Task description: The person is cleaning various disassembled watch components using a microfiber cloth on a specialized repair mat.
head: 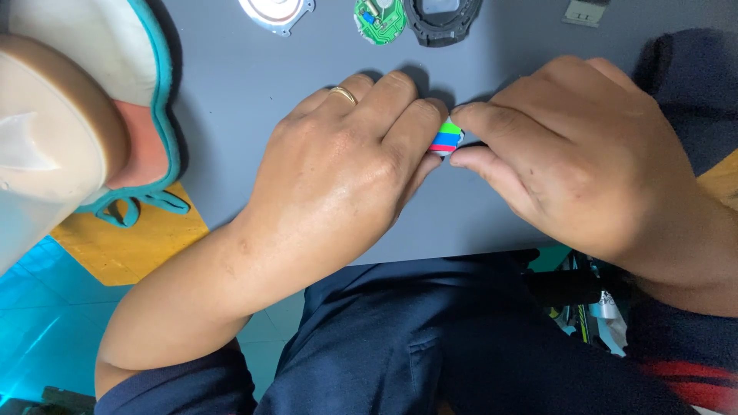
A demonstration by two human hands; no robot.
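Grey table [231,92] lies under your hands. Your left hand [346,161] and right hand [569,146] both pinch a small striped thing [446,138] with nearly closed fingers, near the front edge.

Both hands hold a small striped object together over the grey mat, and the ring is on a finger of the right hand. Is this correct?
Not quite. In the head view the gold ring sits on a finger of the left hand, not the right hand. The rest holds: both hands pinch the small striped object together over the grey mat.
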